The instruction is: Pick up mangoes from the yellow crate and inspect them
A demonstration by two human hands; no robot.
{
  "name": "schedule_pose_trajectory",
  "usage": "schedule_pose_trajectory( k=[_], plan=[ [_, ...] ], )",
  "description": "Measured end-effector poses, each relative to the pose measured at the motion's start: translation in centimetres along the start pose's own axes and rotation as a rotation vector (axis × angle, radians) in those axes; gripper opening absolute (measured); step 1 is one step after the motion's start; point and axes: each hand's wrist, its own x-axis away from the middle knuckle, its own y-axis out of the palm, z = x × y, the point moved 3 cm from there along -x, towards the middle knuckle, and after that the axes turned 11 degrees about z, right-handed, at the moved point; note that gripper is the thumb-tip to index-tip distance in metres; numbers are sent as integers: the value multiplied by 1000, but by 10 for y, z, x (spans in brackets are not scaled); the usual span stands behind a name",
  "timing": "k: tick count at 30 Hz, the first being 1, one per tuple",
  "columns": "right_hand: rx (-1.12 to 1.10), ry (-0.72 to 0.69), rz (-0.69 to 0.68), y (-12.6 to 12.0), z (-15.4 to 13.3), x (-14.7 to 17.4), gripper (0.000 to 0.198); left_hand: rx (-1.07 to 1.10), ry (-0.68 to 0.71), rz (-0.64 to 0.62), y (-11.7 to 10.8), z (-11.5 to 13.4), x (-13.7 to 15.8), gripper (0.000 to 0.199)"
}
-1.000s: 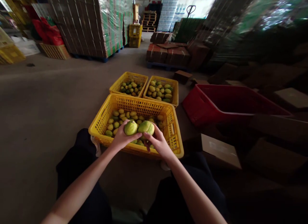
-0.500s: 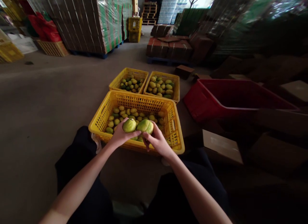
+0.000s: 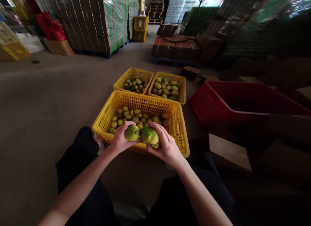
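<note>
My left hand (image 3: 120,139) is wrapped round a green-yellow papaya (image 3: 132,133), its stem end facing up toward me. Beside it, my right hand (image 3: 167,146) grips a second, ridged papaya (image 3: 149,134), greener on top and yellower at its lower side. The two fruits are side by side, close together or touching. Both are held over the near rim of a large yellow plastic crate (image 3: 147,97). Several yellow and green fruits (image 3: 137,116) lie in the bottom of that crate, partly hidden by my hands.
Two smaller yellow crates, one on the left (image 3: 116,85) and one on the right (image 3: 183,90), hold more fruit behind the large one. A red tub (image 3: 206,104) stands at right, near a cardboard box (image 3: 229,151). Wrapped carton stacks (image 3: 82,22) stand farther back.
Both papayas have been turned in my hands, and the right one shows a different side. My right fingers now reach over its top. The view has shifted slightly left.
</note>
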Motion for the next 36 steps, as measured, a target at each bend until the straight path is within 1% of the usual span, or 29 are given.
schedule_pose_trajectory(
  k=[2, 4, 7, 9, 13, 15, 17, 19, 22, 27, 32, 36],
  plan=[
    [-16, 25, 2, 0, 1, 0, 64, 0, -14, -11, 0, 2, -1, 52],
    [-55, 99, 20, 1, 2, -2, 61, 37, -36, -7, 2, 4, -2, 52],
    [-171, 306, 73, 5, 10, -5, 56, 120, -64, -4, 7, 7, -3, 53],
    [-312, 502, 122, 11, 18, -5, 52, 201, -175, -10, 12, 5, -3, 51],
    [-715, 921, 193, 33, 31, -3, 31, 470, -537, -23, 24, -5, -3, 50],
    [-889, 1079, 213, 42, 33, -2, 27, 588, -638, -43, 27, -6, -6, 49],
    [-1008, 1178, 224, 47, 34, -3, 28, 664, -693, -62, 27, -5, -9, 46],
    [-1068, 1240, 217, 49, 34, -3, 30, 703, -737, -86, 27, -5, -12, 42],
    [-1095, 1303, 223, 49, 37, -3, 31, 721, -798, -114, 27, -6, -13, 36],
    [-1110, 1360, 267, 52, 46, 2, 31, 701, -865, -113, 27, -6, -11, 38],
    [-1105, 1367, 263, 54, 46, 4, 28, 697, -941, -71, 27, -7, -11, 38],
    [-1222, 1368, 173, 55, 40, 2, 29, 721, -1067, 33, 28, -14, -12, 37]
  ],
)
